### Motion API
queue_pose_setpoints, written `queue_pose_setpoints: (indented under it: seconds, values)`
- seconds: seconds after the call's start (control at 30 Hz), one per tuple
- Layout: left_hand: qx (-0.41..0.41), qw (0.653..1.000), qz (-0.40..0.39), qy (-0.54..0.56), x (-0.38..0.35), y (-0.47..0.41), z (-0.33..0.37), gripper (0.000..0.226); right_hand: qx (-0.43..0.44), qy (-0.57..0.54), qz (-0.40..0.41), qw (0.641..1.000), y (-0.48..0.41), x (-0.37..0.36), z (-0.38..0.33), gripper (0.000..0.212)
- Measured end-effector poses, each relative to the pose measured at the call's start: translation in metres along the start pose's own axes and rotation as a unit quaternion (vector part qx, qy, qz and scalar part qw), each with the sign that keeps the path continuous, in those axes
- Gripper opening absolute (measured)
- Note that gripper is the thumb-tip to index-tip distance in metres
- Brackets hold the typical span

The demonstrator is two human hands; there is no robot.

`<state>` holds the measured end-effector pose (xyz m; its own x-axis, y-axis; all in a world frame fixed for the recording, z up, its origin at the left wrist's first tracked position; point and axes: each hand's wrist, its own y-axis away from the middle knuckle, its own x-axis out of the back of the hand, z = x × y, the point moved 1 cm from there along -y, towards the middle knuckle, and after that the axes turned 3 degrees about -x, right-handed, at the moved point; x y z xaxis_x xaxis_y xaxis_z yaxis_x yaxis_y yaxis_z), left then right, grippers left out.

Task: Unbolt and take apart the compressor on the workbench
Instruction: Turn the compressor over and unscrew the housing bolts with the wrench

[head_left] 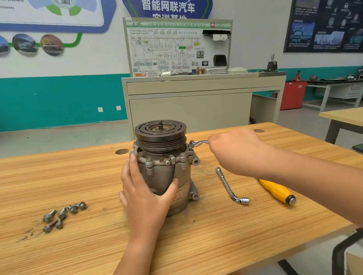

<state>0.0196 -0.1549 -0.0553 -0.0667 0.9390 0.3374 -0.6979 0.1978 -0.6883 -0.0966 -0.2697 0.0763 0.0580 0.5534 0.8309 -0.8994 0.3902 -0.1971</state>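
Several bolts (62, 215) out already, left of compressor (165, 176) standing mid-workbench (47, 175). Gripping its body with left hand (144, 197), clenching wrench (199, 142) on rear-right flange bolt (191, 144) with right hand (235, 151). Brace hard; keep wrench square; pull steadily.

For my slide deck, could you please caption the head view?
Left hand grips the upright compressor while the right hand holds a wrench at its flange.

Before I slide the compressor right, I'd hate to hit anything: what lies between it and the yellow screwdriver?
A socket wrench, flat on the bench, touching neither compressor nor screwdriver; head view.
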Motion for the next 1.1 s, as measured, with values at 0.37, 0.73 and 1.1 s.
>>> queue_pose_setpoints:
  seconds: [0.37,0.73,1.1]
  values:
    - [0.003,1.0,-0.006,0.006,0.002,0.0,0.0,0.107,0.069,0.161,0.001,0.985,-0.014,0.005,-0.004,0.009]
    - [0.006,1.0,-0.014,0.002,0.003,0.001,0.002,0.107,0.096,0.032,0.151,0.983,-0.092,-0.049,0.009,0.039]
    - [0.003,1.0,-0.008,-0.004,0.002,0.001,0.0,0.107,-0.091,-0.152,0.188,0.966,-0.028,-0.036,0.034,0.04]
